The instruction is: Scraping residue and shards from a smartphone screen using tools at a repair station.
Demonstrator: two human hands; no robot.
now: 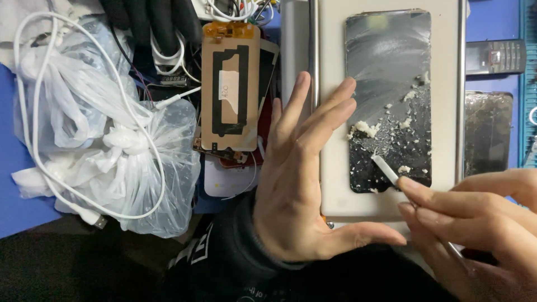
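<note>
Hands are busy over a flat grey tray [335, 190] on a blue work mat [17, 145]. On the tray lies a dark glass phone screen [386, 72]. Its long side runs straight up and down in the view, away from the person, with its near end close to the hands. The far half of the glass looks smeared and wiped. The near half is dotted with little white crumbs of glue [363, 128].

The left hand [305, 173] is wide open, fingers spread and flat. It rests on the left part of the tray, just beside the screen, with its fingertips near the screen's left edge. Its thumb sticks out to the right along the near edge of the tray.

The right hand [475, 218] is pinching a thin white stick tool [386, 169] between thumb and fingers. The stick slants up and to the left. Its tip touches the glass at the near end, among the crumbs.

To the left of the tray is a messy pile. A brown phone part with a black frame shape [230, 84] lies long-ways up and down too. Next to it sit crinkly clear plastic bags [112, 140] with a white cable [33, 112] looped around them. On the right, an old black button phone [495, 56] lies on the mat, and another dark glass panel [488, 134] lies below it. The person's dark sleeve [235, 251] shows at the bottom.
</note>
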